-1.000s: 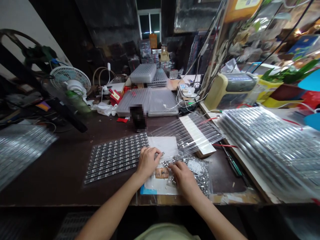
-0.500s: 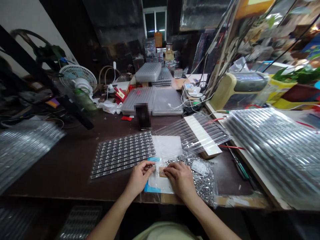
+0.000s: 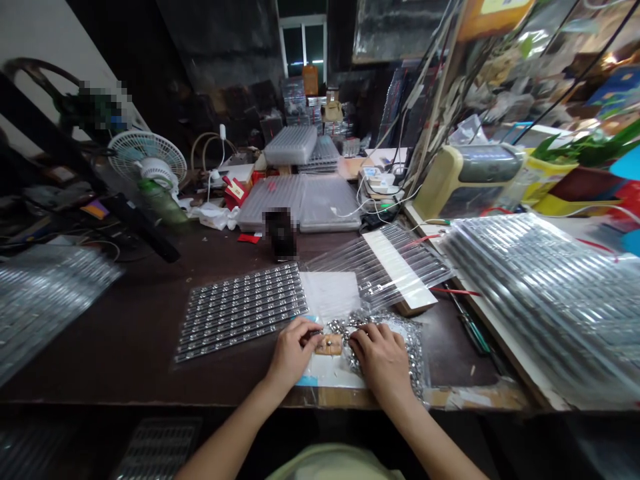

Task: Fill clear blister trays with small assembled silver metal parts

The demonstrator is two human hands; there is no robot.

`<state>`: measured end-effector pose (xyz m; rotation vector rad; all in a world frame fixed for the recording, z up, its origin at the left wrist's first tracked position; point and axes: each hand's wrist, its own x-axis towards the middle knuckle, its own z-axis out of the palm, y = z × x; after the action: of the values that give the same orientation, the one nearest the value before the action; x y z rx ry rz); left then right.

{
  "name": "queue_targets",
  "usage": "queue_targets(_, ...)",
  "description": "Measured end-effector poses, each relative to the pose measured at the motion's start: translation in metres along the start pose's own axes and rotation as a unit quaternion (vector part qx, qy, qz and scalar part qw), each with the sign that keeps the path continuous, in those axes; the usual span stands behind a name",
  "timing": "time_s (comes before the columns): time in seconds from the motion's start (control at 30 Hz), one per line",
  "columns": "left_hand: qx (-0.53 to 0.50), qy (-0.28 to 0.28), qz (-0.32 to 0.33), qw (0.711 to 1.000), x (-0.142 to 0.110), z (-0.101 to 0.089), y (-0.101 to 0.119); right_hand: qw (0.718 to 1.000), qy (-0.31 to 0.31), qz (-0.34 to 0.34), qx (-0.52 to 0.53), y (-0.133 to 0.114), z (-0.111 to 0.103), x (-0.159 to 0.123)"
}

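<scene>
My left hand is closed in a pinch at the left end of a small tan block. Whatever its fingertips hold is too small to make out. Small shiny bits sit on the block, which rests on a white sheet with blue edges. Just right of the block, my right hand has its fingers curled together over a heap of small shiny metal parts on clear plastic. Its fingertips touch the heap's left side, and anything between them is hidden.
A clear tray of metal pieces in rows lies to the left. Behind the heap, a white strip crosses a ribbed clear tray. Stacked trays fill the right side, beside a green-handled tool. A fan stands back left.
My right hand has moved right, off the tan block and onto the metal parts. My left hand has come right to the block's end. More of the block shows, and the view has shifted slightly.
</scene>
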<state>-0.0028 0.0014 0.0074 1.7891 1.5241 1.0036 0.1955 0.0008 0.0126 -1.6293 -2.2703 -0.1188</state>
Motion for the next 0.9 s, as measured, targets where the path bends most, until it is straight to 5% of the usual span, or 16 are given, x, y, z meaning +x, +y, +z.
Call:
queue_targets(0.5,0.072,-0.02,0.051,0.996,-0.007,0.008,0.008,0.979,0.096,-0.008,0.18,0.007,0.012,0.0)
queue_targets(0.9,0.045,-0.006,0.047,0.998,-0.006,0.009,0.008,0.973,0.039,0.004,0.227,-0.005,0.005,0.003)
